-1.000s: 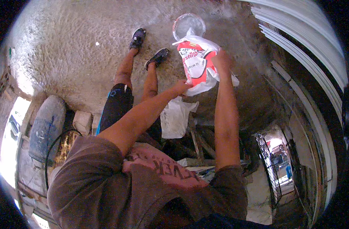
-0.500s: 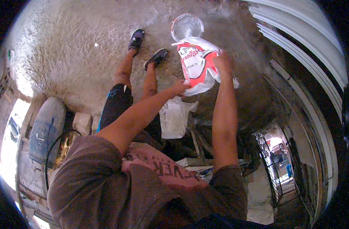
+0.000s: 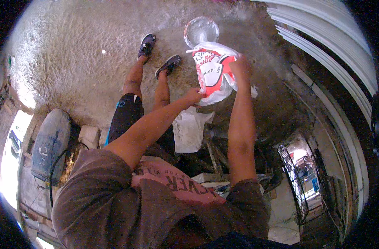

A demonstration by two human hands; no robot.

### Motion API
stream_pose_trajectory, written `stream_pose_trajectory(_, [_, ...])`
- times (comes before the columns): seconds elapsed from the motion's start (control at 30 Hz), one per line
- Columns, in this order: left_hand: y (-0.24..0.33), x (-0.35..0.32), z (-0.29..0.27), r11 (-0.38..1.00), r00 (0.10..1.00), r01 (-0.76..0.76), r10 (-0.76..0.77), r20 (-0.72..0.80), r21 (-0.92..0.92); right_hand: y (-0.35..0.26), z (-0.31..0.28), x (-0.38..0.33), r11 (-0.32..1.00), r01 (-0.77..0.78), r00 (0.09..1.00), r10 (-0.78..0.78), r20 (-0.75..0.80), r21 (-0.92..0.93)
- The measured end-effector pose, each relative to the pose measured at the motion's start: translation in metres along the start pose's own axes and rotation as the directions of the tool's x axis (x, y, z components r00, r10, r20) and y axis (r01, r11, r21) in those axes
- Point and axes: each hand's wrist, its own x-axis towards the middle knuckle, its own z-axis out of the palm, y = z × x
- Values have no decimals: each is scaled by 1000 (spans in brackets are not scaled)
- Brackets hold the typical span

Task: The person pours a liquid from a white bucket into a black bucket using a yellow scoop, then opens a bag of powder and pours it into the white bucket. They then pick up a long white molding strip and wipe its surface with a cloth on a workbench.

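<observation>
A white and red plastic sack (image 3: 212,74) is held between my two hands, its far end tilted down over the near rim of a round bucket (image 3: 187,36). My left hand (image 3: 194,96) grips the sack's near left corner. On its right side, my right hand (image 3: 241,68) is closed around the bunched plastic. Whitish material (image 3: 202,33) shows inside the bucket; its exact kind is hard to make out. The sack's mouth is partly hidden from here.
White long panels or strips (image 3: 322,33) are stacked along the right. Behind my arms hangs or lies a white empty-looking sack (image 3: 189,130). A grey rounded container (image 3: 52,141) stands at left. A mesh gate (image 3: 294,182) is at lower right. The floor (image 3: 81,50) is rough.
Whitish powder falling from the sack into the bucket shows less now. The hands and sack hold nearly the same place; the whole view has shifted slightly.
</observation>
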Motion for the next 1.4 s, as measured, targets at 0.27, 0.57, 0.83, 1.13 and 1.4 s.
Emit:
stream_pose_trajectory(0.27, [-5, -7, -7, 981, 987, -156, 149, 63, 118, 0, 5, -7, 998, -30, 996, 34, -77, 49])
stream_pose_trajectory(0.57, [-12, -4, -9, 1000, 999, -30, 30, 14, 6, 10, 14, -18, 980, 13, 975, 32, -221, 201])
stream_pose_trajectory(0.83, [-6, -15, -4, 999, 1000, -4, 4, -6, 38, -2, 1, -27, 994, -79, 994, 84, -65, 80])
stream_pose_trajectory(1.13, [3, -20, -17, 993, 999, 46, -48, 9, 104, 14, 14, -32, 975, -83, 981, 116, -154, 204])
stream_pose_trajectory(1.4, [2, -28, -27, 975, 997, 32, -46, 62, 220, 15, 15, -47, 950, -99, 969, 160, -187, 297])
